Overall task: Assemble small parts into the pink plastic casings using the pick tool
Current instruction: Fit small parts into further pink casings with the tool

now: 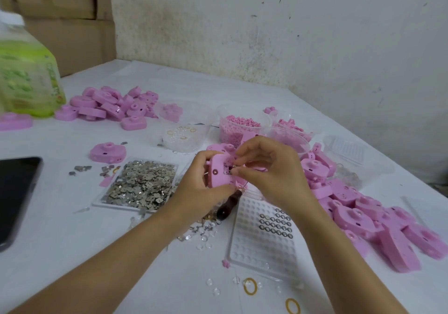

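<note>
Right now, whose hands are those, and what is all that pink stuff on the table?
Those are a person's two bare hands; there is no machine. The one picture comes from a camera worn on the person's head, looking down. The left hand grips a pink casing. The right hand pinches a tiny part at the casing's slot. The dark pick shows just below the hands; I cannot tell which hand holds it. On the table lie piles of casings, a tray of metal bits, tubs of pink pieces, a clear tray with small rings, a phone and a green bottle.
</note>
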